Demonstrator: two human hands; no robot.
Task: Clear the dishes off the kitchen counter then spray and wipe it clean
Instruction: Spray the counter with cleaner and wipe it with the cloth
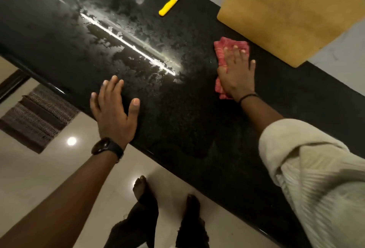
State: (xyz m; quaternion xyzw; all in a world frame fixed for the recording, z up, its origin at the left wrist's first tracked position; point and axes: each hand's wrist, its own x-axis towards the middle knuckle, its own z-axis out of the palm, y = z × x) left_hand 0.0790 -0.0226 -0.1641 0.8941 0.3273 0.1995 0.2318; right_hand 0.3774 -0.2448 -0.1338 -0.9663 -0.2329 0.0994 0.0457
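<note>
A black stone counter (177, 109) runs diagonally through the head view, with wet, foamy streaks across its left and middle part. My right hand (236, 71) presses flat on a red cloth (229, 47) lying on the counter near its far edge, fingers straight. My left hand (112, 109) rests flat on the counter's near edge, fingers spread and holding nothing.
A yellow-handled knife (171, 2) with a white blade lies on the counter at the far side. A wooden cutting board (292, 10) leans at the back right against a marble wall. Below, a striped floor mat (37, 115) lies on the tiled floor by my bare feet.
</note>
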